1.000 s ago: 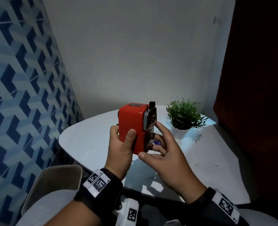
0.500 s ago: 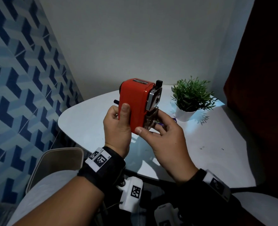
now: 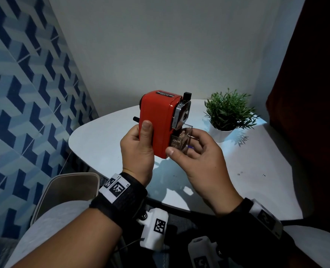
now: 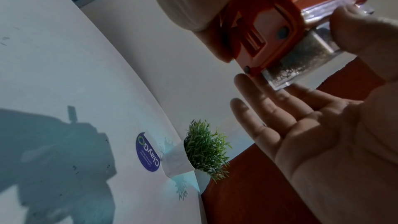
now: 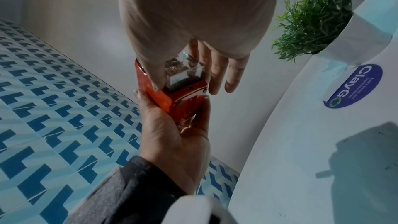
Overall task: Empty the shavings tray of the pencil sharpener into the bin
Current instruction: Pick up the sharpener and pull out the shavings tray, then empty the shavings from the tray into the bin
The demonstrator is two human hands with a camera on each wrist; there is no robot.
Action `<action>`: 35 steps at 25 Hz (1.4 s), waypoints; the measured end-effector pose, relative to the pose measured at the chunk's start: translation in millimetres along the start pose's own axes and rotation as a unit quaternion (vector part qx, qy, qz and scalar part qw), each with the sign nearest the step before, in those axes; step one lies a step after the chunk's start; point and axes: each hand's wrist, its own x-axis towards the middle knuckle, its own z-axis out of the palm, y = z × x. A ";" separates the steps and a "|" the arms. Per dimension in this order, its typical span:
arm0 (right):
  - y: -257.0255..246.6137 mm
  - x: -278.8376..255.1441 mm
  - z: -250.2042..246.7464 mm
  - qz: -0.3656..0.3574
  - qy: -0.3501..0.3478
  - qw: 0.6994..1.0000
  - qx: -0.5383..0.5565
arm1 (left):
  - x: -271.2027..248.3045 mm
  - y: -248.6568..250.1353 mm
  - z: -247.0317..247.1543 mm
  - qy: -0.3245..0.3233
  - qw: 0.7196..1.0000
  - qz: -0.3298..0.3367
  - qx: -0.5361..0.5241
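left hand [image 3: 137, 151] gripping red sharpener [image 3: 158, 122], right hand [image 3: 197, 157] pinching seemingly half-out shavings tray [image 3: 180, 140]

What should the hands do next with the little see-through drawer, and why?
Probably keep sliding the clear tray straight out of the red sharpener. It sticks out only partway, pinched by the right hand, while the left hand grips the body. Keep it level: shavings are inside.

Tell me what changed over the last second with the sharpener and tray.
The right hand closed its thumb and fingers on the clear shavings tray and drew it partly out of the red sharpener; before, it only touched the front. The left hand still grips the sharpener above the table; the plant hasn't moved.
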 end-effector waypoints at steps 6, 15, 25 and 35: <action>-5.6 -4.0 -9.6 -0.025 -0.003 0.999 -0.041 | 1.2 -0.7 -2.7 -0.008 1.000 -0.012 -0.025; -7.0 -10.5 -3.2 -0.048 0.031 0.998 -0.034 | 6.4 10.3 -4.1 -0.047 0.998 -0.004 -0.029; -16.8 -7.8 -27.9 -0.057 0.083 0.995 -0.019 | 26.4 36.2 -24.8 0.001 0.996 0.041 -0.083; 89.5 17.1 -51.0 0.090 0.053 0.967 -0.233 | 27.7 27.1 -30.0 -0.008 0.996 0.013 -0.090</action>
